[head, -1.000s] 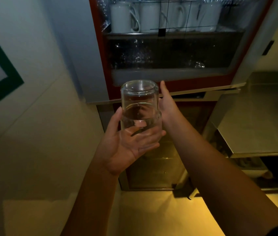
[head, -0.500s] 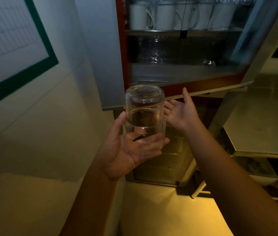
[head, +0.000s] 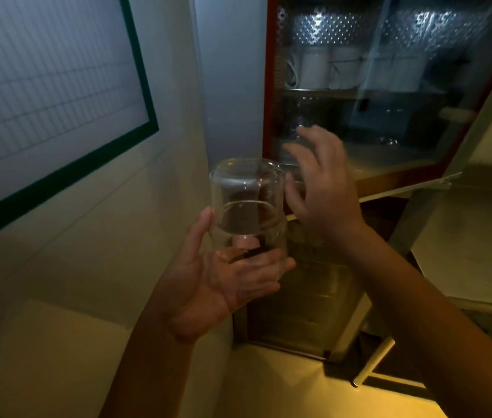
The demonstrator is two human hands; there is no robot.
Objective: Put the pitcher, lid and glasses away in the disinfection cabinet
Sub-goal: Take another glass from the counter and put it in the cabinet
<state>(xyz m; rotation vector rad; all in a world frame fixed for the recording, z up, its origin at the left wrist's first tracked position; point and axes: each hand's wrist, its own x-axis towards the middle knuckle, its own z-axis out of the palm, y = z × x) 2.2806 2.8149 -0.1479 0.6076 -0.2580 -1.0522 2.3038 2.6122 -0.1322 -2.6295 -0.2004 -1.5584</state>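
Note:
Two clear glasses (head: 246, 203), stacked upside down, stand on my left hand (head: 220, 285); its thumb rests on the left side and its fingers curl under and around the lower rim. My right hand (head: 320, 182) hovers just right of the stack with fingers spread, holding nothing. Behind them is the disinfection cabinet (head: 268, 116) with a red frame, its glass door (head: 413, 95) swung open to the right. White mugs (head: 317, 67) stand on the upper shelf inside. No pitcher or lid is in view.
A steel counter (head: 473, 242) lies to the right, below the open door. On the left wall hangs a green-framed board (head: 57, 95). A lower cabinet compartment (head: 305, 303) sits beneath the glasses, with yellow-lit floor in front.
The cabinet door has swung open to the right. My right hand left the door's lower edge and rose beside the glasses with fingers spread. The view has tilted upward.

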